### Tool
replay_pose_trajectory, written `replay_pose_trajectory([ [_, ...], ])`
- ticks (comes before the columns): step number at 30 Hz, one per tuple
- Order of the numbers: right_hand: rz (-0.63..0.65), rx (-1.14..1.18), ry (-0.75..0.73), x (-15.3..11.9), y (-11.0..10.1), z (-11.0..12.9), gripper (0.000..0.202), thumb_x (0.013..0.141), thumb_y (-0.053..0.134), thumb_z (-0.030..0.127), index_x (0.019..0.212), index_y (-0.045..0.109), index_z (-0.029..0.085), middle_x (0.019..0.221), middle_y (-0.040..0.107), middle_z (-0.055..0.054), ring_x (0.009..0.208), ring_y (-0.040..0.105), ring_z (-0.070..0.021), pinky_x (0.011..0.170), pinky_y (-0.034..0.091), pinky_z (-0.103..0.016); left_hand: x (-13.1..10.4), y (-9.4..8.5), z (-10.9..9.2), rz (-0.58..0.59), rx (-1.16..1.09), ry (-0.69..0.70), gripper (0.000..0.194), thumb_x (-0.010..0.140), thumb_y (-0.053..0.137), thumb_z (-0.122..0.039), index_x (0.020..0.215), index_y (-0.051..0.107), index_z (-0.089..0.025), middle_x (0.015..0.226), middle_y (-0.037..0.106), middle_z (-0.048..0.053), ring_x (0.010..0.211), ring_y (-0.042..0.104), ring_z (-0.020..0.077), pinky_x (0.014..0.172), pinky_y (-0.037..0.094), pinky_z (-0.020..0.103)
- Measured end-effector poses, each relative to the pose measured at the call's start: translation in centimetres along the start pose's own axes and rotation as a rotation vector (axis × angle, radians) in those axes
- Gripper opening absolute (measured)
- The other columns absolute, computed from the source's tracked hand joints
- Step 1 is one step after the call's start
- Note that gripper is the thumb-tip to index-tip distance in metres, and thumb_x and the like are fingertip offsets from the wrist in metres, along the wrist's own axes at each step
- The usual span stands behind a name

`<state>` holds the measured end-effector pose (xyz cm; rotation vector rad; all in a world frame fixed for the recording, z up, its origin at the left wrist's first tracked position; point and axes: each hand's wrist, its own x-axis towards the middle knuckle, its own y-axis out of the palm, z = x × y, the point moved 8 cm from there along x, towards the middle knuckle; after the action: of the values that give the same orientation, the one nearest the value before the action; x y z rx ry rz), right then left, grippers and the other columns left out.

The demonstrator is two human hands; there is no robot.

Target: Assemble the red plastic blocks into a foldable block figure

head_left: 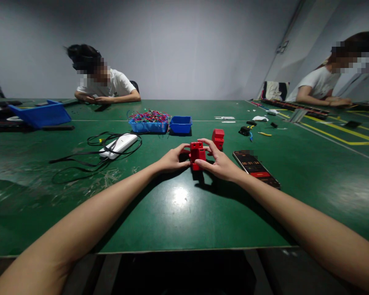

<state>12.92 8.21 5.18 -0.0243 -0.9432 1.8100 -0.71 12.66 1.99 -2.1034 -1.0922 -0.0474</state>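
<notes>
Between my two hands is a red block-like part (197, 155) with small dark holes in its upper face and a step on its front. My left hand (174, 159) grips its left side, fingers curled behind and thumb near the lower edge. From the right, my right hand (218, 162) holds it with the thumb across the front and the fingers over the top and back. A second red part (218, 138) stands on the table just beyond my right hand, apart from it. The undersides of the fingers are partly hidden.
A blue bin of coloured wires (149, 126) and a smaller blue bin (181, 125) stand ahead. Left lies a white power strip (119, 146) with black cable; right, a phone (256, 169) showing a timer. Two people sit across the green table (178, 221).
</notes>
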Motion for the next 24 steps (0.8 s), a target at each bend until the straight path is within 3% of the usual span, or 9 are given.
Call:
replay_pose_trajectory([
  [5, 0.035, 0.063, 0.079, 0.0, 0.5, -0.8, 0.062, 0.088, 0.058, 0.047, 0.141, 0.032, 0.027, 0.125, 0.064, -0.011, 0.115, 0.062, -0.0262, 0.099, 0.047, -0.049, 0.4, -0.6, 1.4, -0.025, -0.383, -0.148, 0.076, 0.079, 0.068, -0.05, 0.141, 0.035, -0.018, 0.132, 0.06, 0.019, 0.122, 0.059, 0.0276, 0.103, 0.045, 0.045],
  [9, 0.026, 0.072, 0.093, 0.0, 0.6, -0.9, 0.061, 0.088, 0.057, 0.048, 0.14, 0.034, 0.025, 0.126, 0.063, -0.012, 0.119, 0.059, -0.0259, 0.102, 0.046, -0.048, 0.2, -0.9, 1.6, -0.105, -0.492, -0.199, 0.081, 0.083, 0.052, -0.067, 0.143, 0.03, -0.018, 0.131, 0.06, 0.019, 0.122, 0.059, 0.0295, 0.107, 0.041, 0.05],
  [13, 0.031, 0.1, 0.074, 0.1, 0.7, -1.1, 0.063, 0.088, 0.057, 0.049, 0.14, 0.033, 0.025, 0.127, 0.063, -0.012, 0.12, 0.059, -0.0256, 0.103, 0.045, -0.047, -0.1, 0.7, -1.2, 0.014, -0.259, -0.007, 0.121, 0.056, 0.086, -0.048, 0.15, 0.014, -0.02, 0.14, 0.05, 0.021, 0.131, 0.049, 0.0323, 0.112, 0.036, 0.049],
  [15, 0.038, 0.115, 0.071, 0.1, 0.8, -1.3, 0.064, 0.088, 0.057, 0.049, 0.142, 0.031, 0.024, 0.127, 0.062, -0.012, 0.118, 0.061, -0.0255, 0.102, 0.046, -0.046, -0.3, 1.0, -2.0, 0.002, -0.154, 0.05, 0.117, 0.059, 0.085, -0.041, 0.15, 0.013, -0.022, 0.144, 0.045, 0.02, 0.129, 0.051, 0.031, 0.111, 0.037, 0.048],
  [18, 0.053, 0.113, 0.084, 0.1, 1.0, -1.8, 0.066, 0.089, 0.057, 0.049, 0.143, 0.03, 0.024, 0.127, 0.062, -0.013, 0.114, 0.063, -0.0258, 0.099, 0.048, -0.046, -0.4, 1.1, -2.8, -0.014, -0.004, 0.14, 0.101, 0.063, 0.082, -0.037, 0.145, 0.025, -0.019, 0.142, 0.046, 0.018, 0.13, 0.049, 0.0316, 0.112, 0.036, 0.047],
  [24, 0.08, 0.072, 0.052, 0.1, 1.2, -2.0, 0.069, 0.091, 0.053, 0.048, 0.148, 0.025, 0.021, 0.135, 0.057, -0.015, 0.123, 0.058, -0.0257, 0.105, 0.043, -0.046, -0.3, 0.9, -2.5, -0.035, 0.091, 0.133, 0.095, 0.062, 0.079, -0.039, 0.139, 0.027, -0.017, 0.134, 0.05, 0.018, 0.123, 0.054, 0.0315, 0.106, 0.042, 0.045],
])
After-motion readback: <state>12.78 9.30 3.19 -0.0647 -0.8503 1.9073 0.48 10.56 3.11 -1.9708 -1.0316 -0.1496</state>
